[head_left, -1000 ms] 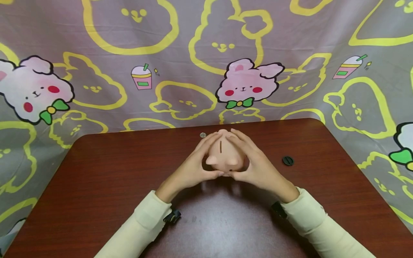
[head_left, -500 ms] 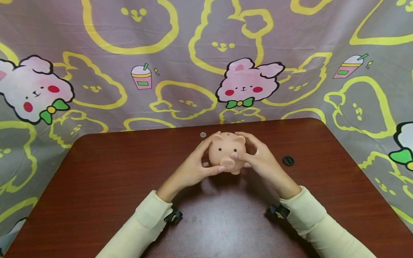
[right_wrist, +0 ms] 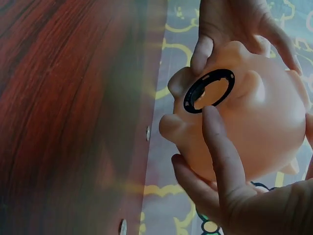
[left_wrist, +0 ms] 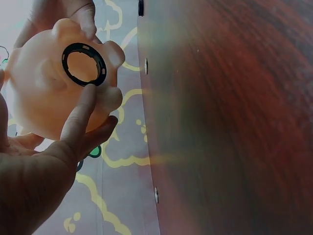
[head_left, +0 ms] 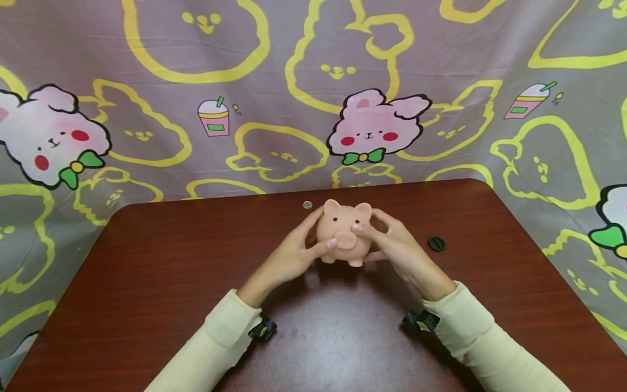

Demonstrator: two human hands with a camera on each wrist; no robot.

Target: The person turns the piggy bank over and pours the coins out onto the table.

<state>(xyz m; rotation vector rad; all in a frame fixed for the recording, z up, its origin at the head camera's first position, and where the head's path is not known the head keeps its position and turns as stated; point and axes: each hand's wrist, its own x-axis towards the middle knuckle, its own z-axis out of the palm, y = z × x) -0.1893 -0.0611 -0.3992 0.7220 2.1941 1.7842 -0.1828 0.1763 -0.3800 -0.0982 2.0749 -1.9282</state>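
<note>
In the head view, a pink piggy bank faces me, ears up and snout forward, held above the table. My left hand grips its left side, thumb beside the snout. On the other side my right hand holds it, thumb near one eye. Both wrist views show the underside, where a black ring frames a round opening between the stubby feet. A finger of each hand touches near that ring. The black slotted lid lies on the table to the right, apart from the pig.
A silver coin lies on the brown table near its back edge, left of the pig. Another coin appears in the left wrist view. Behind the table hangs a patterned cloth.
The piggy bank has been tipped back: its slotted top faced me before, and now its face does. Both hands kept hold of it, with the thumbs shifting higher on the face.
</note>
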